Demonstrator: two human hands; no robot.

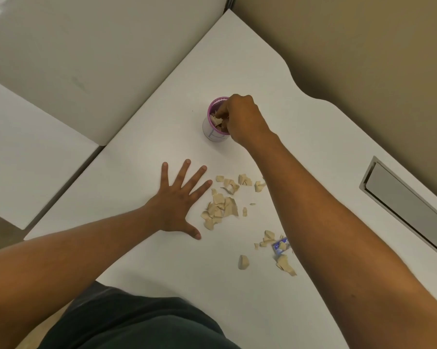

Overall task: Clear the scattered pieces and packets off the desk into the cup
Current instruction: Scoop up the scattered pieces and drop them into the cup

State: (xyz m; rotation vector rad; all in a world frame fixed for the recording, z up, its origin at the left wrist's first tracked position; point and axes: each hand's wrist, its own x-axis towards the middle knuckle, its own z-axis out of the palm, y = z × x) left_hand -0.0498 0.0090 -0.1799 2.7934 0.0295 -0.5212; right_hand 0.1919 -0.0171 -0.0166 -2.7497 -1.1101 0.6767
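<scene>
A purple-rimmed cup (210, 129) stands on the white desk (149, 248), with beige pieces inside it. My right hand (242, 119) hovers over the cup's mouth, fingertips curled down into it among the pieces; whether it still grips any is hidden. My left hand (181, 200) lies flat on the desk, fingers spread, just left of a pile of beige pieces (221, 207). More beige pieces (244, 262) and a small blue packet (280, 246) lie nearer me, beside my right forearm.
A grey cable hatch (403, 205) is set into the desk at the right. White partition panels (86, 59) rise along the left and back edges. The desk's curved right edge meets a tan floor (363, 46). My dark trousers show at the bottom.
</scene>
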